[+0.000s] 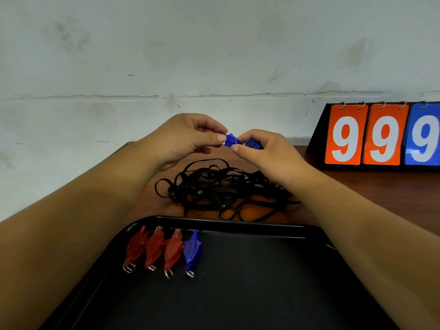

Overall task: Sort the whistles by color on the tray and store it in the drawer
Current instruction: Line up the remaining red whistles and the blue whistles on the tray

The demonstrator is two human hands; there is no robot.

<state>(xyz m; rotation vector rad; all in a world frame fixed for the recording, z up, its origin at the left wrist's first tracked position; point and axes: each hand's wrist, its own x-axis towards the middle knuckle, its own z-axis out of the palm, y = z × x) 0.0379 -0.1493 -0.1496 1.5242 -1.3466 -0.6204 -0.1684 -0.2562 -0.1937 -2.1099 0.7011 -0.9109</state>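
Note:
A black tray [238, 294] lies at the near edge of the wooden table. Along its far left side rest three red whistles [152, 248] in a row, with one blue whistle [192, 248] just to their right, each with a metal ring. Above the table, my left hand [183, 139] pinches a blue whistle [231, 140] by one end. My right hand [266, 151] grips its other end and a second blue piece [253, 142] beside it. Whether these are two whistles or one, I cannot tell.
A tangled heap of black lanyard cords [226, 189] lies on the table [381, 186] between the tray and my hands. A flip scoreboard [381, 136] with orange and blue 9 cards stands at the back right. A pale wall runs behind.

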